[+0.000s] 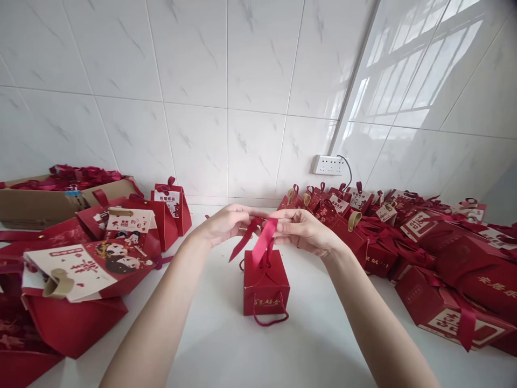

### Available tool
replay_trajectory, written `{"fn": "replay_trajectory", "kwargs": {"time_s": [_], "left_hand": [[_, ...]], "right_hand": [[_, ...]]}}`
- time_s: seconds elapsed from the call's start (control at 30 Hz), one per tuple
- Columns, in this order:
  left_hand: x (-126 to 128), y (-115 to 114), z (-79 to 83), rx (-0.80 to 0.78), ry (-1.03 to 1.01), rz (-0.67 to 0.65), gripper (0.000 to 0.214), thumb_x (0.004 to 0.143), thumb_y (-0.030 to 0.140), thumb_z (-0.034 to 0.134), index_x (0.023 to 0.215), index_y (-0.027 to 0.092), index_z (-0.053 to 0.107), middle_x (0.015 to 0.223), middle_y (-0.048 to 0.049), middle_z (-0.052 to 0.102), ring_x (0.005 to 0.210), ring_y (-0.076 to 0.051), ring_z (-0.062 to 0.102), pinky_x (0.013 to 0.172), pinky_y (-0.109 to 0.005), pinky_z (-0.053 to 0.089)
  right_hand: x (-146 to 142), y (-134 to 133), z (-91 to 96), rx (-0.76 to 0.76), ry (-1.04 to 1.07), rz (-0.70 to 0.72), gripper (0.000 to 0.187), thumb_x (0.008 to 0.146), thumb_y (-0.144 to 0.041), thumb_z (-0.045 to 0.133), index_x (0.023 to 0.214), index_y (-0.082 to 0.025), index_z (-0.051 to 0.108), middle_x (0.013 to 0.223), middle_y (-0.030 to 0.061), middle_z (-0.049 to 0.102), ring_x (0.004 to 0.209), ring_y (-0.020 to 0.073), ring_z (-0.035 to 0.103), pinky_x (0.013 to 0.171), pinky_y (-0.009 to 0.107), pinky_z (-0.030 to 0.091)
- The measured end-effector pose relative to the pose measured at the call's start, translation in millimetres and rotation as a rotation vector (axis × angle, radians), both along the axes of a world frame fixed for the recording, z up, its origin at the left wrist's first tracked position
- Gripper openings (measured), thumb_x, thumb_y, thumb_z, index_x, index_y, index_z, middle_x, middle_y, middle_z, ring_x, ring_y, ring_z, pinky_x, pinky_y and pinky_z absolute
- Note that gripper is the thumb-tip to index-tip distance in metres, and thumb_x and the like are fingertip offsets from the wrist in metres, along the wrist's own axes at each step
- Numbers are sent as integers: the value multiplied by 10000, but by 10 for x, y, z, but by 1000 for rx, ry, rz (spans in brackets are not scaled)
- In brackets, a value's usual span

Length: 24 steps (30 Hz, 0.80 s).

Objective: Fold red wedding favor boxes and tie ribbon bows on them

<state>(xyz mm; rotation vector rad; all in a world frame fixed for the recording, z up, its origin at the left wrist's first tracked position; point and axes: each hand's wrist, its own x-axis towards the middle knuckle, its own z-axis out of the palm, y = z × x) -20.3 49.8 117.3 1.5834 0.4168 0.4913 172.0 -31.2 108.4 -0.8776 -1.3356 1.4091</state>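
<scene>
A small red gift box [266,286] with gold lettering and a cord handle stands on the white table [226,345] in the middle. A red ribbon [260,240] rises from its top. My left hand [224,223] pinches one end of the ribbon and my right hand [301,229] pinches the other, both just above the box with fingertips almost touching. Both hands are closed on the ribbon.
Flat and folded red boxes with printed cards [81,264] pile up at the left, beside a cardboard carton [44,205] full of red ribbons. Several finished red boxes [436,253] crowd the right side. A power strip [329,165] hangs on the tiled wall.
</scene>
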Motion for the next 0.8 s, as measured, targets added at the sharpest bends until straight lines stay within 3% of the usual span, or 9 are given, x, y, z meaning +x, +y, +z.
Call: {"fn": "replay_trajectory", "kwargs": {"time_s": [0.07, 0.13, 0.2, 0.27, 0.4, 0.53, 0.67, 0.8], "left_hand": [[-46, -12, 42, 41, -5, 15, 339, 735, 89, 524, 1043, 140, 655, 924, -74, 695, 830, -157, 630, 793, -307, 465], [-78, -41, 86, 104, -4, 24, 366, 727, 81, 566, 1081, 148, 634, 1020, -87, 689, 856, -168, 640, 787, -308, 476], [-86, -67, 113, 145, 1, 45, 380, 726, 111, 624, 1103, 150, 615, 1095, -108, 669, 871, -186, 650, 759, -307, 491], [-73, -81, 118, 137, -7, 84, 394, 730, 177, 666, 1118, 149, 598, 1149, -135, 643, 874, -208, 659, 707, -300, 504], [-26, -84, 106, 28, -124, 133, 351, 789, 255, 614, 1121, 141, 588, 1232, -154, 587, 885, -216, 666, 714, -310, 516], [-8, -94, 110, -63, -273, 53, 373, 782, 219, 549, 1142, 127, 569, 1286, -142, 543, 972, -246, 640, 817, -347, 495], [-22, -111, 110, -130, -331, -57, 468, 787, 372, 499, 1190, 134, 504, 1398, -169, 410, 1045, -322, 596, 735, -360, 487], [-10, -126, 100, -85, -290, -83, 446, 802, 453, 509, 1151, 176, 507, 1451, -157, 327, 1064, -317, 579, 693, -340, 478]], "right_hand": [[-1, 8, -4, 8, -35, -100, 221, 685, -316, 738, 763, -135, 637, 688, 19, 679, 587, 101, 635, 594, 231, 506], [-8, 12, -8, 35, -41, -196, 277, 721, -399, 700, 693, -150, 582, 506, -36, 589, 402, 53, 506, 439, 185, 399], [-34, 14, -13, 76, -28, -265, 313, 743, -441, 671, 673, -167, 538, 381, -95, 441, 308, 27, 346, 376, 179, 293], [-75, 14, -21, 110, -26, -296, 330, 755, -461, 652, 664, -175, 513, 363, -113, 370, 299, 23, 283, 376, 186, 269], [-157, 8, -41, 165, -64, -303, 322, 785, -479, 611, 695, -180, 530, 395, -100, 390, 319, 31, 306, 375, 188, 252], [-183, -12, -30, 210, -97, -344, 306, 777, -474, 619, 733, -178, 553, 395, -99, 392, 313, 34, 311, 356, 184, 232], [-179, -31, -7, 230, -134, -411, 329, 756, -494, 630, 711, -177, 555, 384, -91, 397, 310, 41, 314, 338, 184, 218], [-193, -14, -13, 233, -188, -430, 349, 758, -519, 609, 720, -176, 565, 392, -83, 411, 314, 45, 324, 335, 188, 221]]}}
